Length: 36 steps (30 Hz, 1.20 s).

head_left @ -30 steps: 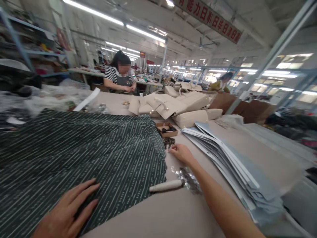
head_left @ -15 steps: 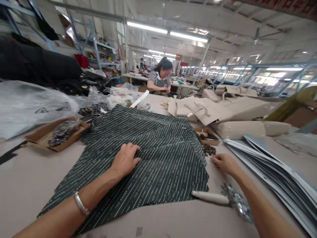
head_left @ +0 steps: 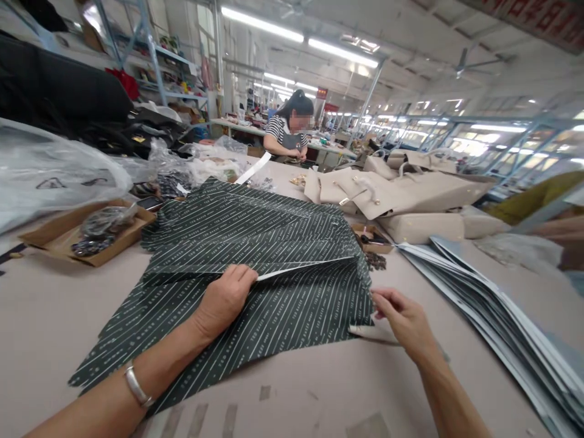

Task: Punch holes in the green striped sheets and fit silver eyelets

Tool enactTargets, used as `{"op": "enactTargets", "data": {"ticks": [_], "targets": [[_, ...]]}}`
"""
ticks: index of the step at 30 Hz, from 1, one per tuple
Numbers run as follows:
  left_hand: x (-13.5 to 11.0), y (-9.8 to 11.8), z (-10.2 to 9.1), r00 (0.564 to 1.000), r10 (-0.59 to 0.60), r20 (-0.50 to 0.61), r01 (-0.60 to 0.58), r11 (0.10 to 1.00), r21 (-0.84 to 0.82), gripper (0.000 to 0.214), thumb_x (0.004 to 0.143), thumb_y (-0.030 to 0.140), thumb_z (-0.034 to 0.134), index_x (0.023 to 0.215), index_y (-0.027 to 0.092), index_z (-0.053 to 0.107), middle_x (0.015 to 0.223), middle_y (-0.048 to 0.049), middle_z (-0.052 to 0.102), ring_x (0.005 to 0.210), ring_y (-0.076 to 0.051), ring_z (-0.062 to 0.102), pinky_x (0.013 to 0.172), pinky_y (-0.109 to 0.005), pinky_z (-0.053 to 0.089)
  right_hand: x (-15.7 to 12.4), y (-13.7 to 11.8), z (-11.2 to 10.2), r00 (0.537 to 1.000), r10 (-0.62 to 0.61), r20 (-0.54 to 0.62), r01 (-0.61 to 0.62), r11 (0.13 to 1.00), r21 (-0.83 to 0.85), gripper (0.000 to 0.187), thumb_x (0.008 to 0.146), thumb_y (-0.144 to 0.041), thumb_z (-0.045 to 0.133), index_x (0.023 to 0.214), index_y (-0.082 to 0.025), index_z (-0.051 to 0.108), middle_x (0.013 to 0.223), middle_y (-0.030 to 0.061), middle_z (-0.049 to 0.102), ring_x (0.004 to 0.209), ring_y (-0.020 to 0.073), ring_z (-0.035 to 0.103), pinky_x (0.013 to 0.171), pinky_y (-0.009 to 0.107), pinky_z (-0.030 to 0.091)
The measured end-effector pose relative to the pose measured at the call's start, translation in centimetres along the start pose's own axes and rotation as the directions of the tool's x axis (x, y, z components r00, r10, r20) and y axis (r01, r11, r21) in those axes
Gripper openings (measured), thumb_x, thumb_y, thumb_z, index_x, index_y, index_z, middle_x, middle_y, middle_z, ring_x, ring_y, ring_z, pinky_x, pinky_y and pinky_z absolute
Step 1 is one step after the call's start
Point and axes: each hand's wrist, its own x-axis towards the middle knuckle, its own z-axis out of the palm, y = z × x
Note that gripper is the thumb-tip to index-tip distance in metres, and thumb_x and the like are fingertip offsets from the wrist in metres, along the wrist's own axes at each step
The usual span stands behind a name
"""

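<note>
Dark green lining fabric (head_left: 292, 322) with slanted white stripes and lettering is spread on the table in overlapping layers. My left hand (head_left: 228, 298), a silver bangle on its wrist, is closed on a raised fold whose pale edge runs right from the fingers. My right hand (head_left: 404, 316) pinches the fabric's right edge between thumb and fingers. Below those fingers lies an off-white rod-like handle (head_left: 371, 333), partly covered by the hand. Small dark metal pieces (head_left: 376, 261) lie loose just beyond the fabric's right side.
An open cardboard tray (head_left: 91, 261) with bagged hardware stands left. A small box (head_left: 381, 244) is at the right, beside stacked grey-blue sheets (head_left: 474, 292). Beige bags (head_left: 420, 188) are piled behind. Across the table a person (head_left: 289, 131) works with both hands.
My left hand has gone from resting open on the fabric to gripping a lifted fold. My right hand has moved to the fabric's right edge and pinches it. The view has shifted slightly.
</note>
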Motion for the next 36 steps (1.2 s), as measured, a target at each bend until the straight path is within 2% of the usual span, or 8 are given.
{"op": "enactTargets", "data": {"ticks": [3,8,13,17,22,25,28,36], "targets": [[-0.2,-0.4,0.3,0.996,0.038,-0.077,-0.040,0.999,-0.028,0.026,0.103,0.015,0.037,0.091,0.019,0.061,0.087,-0.0039,0.060,0.084,-0.021,0.055,0.076,-0.033,0.044,0.9,-0.3,1.2,0.994,-0.106,-0.020,0.104,0.993,-0.059,0.036,0.086,-0.052,0.059,0.087,-0.019,0.072,0.086,0.0094,0.074,0.067,0.0207,0.067,0.062,0.034,0.057],[-0.2,-0.7,0.6,0.980,0.093,-0.173,-0.102,0.994,-0.041,0.030,0.104,0.019,0.036,0.086,0.020,0.060,0.082,-0.0030,0.059,0.081,-0.021,0.055,0.074,-0.034,0.042,3.1,-0.3,2.6,0.966,-0.258,-0.017,0.253,0.957,-0.143,0.022,0.086,-0.039,0.060,0.077,-0.022,0.071,0.104,0.0120,0.076,0.118,0.0313,0.064,0.090,0.042,0.054],[-0.3,-0.9,0.8,0.972,0.105,-0.209,-0.113,0.993,-0.026,0.032,0.103,0.019,0.034,0.086,0.020,0.061,0.081,-0.0028,0.059,0.079,-0.021,0.055,0.071,-0.034,0.041,2.9,-0.1,4.6,0.922,-0.378,-0.082,0.358,0.915,-0.185,0.017,0.091,-0.031,0.057,0.088,-0.022,0.072,0.101,0.0111,0.075,0.103,0.0246,0.069,0.096,0.042,0.053],[-0.4,-1.0,0.9,0.969,0.121,-0.217,-0.129,0.991,-0.020,0.032,0.104,0.021,0.034,0.086,0.020,0.061,0.082,-0.0028,0.059,0.079,-0.021,0.056,0.073,-0.035,0.041,3.0,0.8,5.3,0.886,-0.431,-0.171,0.392,0.893,-0.219,0.018,0.093,-0.029,0.058,0.087,-0.020,0.071,0.121,0.0174,0.068,0.125,0.0289,0.060,0.097,0.044,0.053],[-0.3,-1.1,0.9,0.966,0.134,-0.219,-0.140,0.990,-0.010,0.030,0.104,0.019,0.036,0.088,0.019,0.061,0.083,-0.0029,0.059,0.082,-0.023,0.056,0.076,-0.036,0.041,3.8,0.8,5.0,0.849,-0.507,-0.149,0.469,0.853,-0.229,0.015,0.093,-0.024,0.058,0.089,-0.022,0.072,0.103,0.0095,0.075,0.101,0.0219,0.071,0.097,0.040,0.055],[-0.3,-1.1,1.0,0.965,0.139,-0.222,-0.142,0.990,0.004,0.029,0.104,0.017,0.036,0.088,0.018,0.060,0.083,-0.0025,0.059,0.080,-0.022,0.055,0.076,-0.036,0.041,4.0,0.6,4.9,0.831,-0.527,-0.178,0.482,0.841,-0.245,0.015,0.094,-0.025,0.058,0.091,-0.022,0.072,0.107,0.0109,0.074,0.108,0.0232,0.069,0.098,0.041,0.054],[-0.4,-1.0,1.1,0.969,0.134,-0.207,-0.136,0.991,0.008,0.028,0.103,0.017,0.037,0.089,0.018,0.061,0.083,-0.0024,0.059,0.081,-0.022,0.056,0.076,-0.036,0.042,4.1,0.7,5.0,0.824,-0.528,-0.206,0.475,0.842,-0.256,0.016,0.095,-0.024,0.057,0.091,-0.020,0.072,0.112,0.0134,0.073,0.118,0.0257,0.066,0.099,0.043,0.054],[-0.2,-0.9,0.8,0.965,0.120,-0.235,-0.124,0.992,-0.002,0.030,0.104,0.020,0.036,0.088,0.019,0.061,0.082,-0.0020,0.061,0.078,-0.021,0.059,0.075,-0.035,0.044,3.1,0.2,5.3,0.819,-0.540,-0.195,0.482,0.831,-0.279,0.015,0.097,-0.022,0.054,0.095,-0.020,0.069,0.101,0.0102,0.076,0.099,0.0226,0.073,0.092,0.041,0.059]]}}
